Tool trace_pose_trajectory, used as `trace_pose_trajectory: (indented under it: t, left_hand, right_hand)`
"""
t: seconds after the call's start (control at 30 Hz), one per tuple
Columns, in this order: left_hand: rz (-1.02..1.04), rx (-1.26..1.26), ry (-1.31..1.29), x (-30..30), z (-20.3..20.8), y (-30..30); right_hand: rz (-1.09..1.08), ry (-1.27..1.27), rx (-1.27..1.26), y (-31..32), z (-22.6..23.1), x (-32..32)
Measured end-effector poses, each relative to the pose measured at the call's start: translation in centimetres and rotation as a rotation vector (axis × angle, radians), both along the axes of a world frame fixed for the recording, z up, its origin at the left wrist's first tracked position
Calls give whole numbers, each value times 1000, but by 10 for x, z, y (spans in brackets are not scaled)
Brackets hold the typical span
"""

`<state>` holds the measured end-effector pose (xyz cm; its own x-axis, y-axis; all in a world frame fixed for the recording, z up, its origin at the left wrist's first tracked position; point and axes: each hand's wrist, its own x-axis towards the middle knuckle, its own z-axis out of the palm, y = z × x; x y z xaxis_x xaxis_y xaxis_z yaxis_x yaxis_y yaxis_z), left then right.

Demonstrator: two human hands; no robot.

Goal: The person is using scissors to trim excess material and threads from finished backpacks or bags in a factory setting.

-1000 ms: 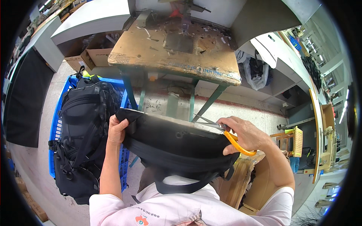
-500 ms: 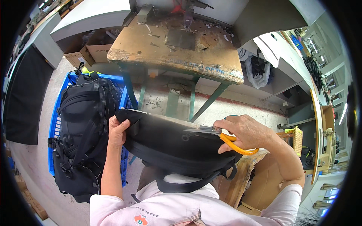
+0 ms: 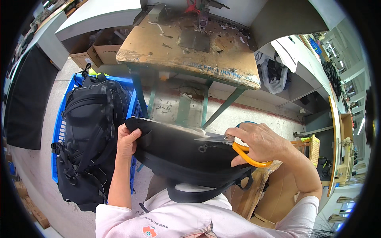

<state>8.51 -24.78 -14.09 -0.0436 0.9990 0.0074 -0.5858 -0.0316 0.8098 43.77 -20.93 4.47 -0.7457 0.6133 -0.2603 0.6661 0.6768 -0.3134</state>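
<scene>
A black fabric bag [image 3: 174, 146] with straps lies across my lap, its pale-edged far rim running left to right. My left hand [image 3: 127, 139] is closed round the bag's left end, thumb on top. In my right hand [image 3: 256, 141] is a pair of scissors [image 3: 247, 155] with orange handles, the fingers wrapped through the loops. The metal blades point left over the bag, just below its pale edge. A small dark ring-shaped piece [image 3: 203, 148] shows on the fabric under the blades. Part of the second handle is hidden by my fingers.
To the left, a blue plastic crate [image 3: 59, 135] holds black backpacks [image 3: 89, 111]. Ahead stands a worn wooden workbench [image 3: 158, 49] on green legs, with scraps on it. An open cardboard box [image 3: 278, 194] sits at my right. A clear plastic bag [image 3: 274, 79] hangs beyond the bench.
The bag and both hands have shifted very slightly right in the picture, as has the bench. The scissors' blades look a little farther apart. Both grips are unchanged.
</scene>
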Motion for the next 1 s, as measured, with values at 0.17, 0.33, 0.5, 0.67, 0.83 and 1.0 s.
trace_pose_trajectory:
  t: [0.17,0.33,0.5,0.67,0.83,1.0]
  left_hand:
    - [-6,6,-11,3,1,-3]
    - [1,-6,-3,2,-1,-5]
    - [-6,0,9,4,3,-5]
    - [-16,-18,-7,7,6,-8]
    - [-21,-24,9,4,3,-9]
    - [-38,-14,-8,5,2,-10]
  right_hand:
    - [-13,0,-50,1,-7,-7]
    - [-23,-77,-68,0,-8,-9]
    - [36,60,46,1,-11,-15]
    - [30,3,1,2,-17,-22]
    - [-16,-54,-53,2,-15,-27]
    - [39,45,89,1,-14,-34]
